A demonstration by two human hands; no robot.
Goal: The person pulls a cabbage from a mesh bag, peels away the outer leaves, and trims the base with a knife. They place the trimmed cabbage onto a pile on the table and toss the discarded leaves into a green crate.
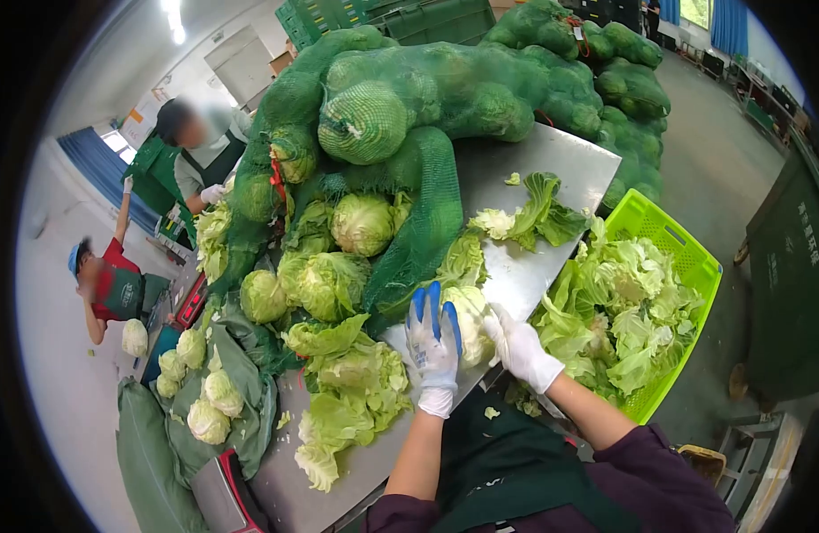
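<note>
Between my two gloved hands, a pale cabbage [468, 322] rests on the metal table [552, 173]. My left hand [433, 342], in a white glove with blue fingertips, lies against the cabbage's left side with its fingers spread. At the right side of the same cabbage is my right hand [523, 348], in a white glove, its fingers bent against the leaves. Loose leaves [352, 391] lie to the left of my hands. Beyond them are whole cabbages [362, 224] at the mouth of a green net bag [427, 213].
A bright green crate [671, 240] full of leaves stands at the right. Stacked net bags [481, 89] rise at the back. Trimmed cabbages [209, 421] lie on green sacks at the left. Two people are beyond, and a dark green bin [790, 266] is far right.
</note>
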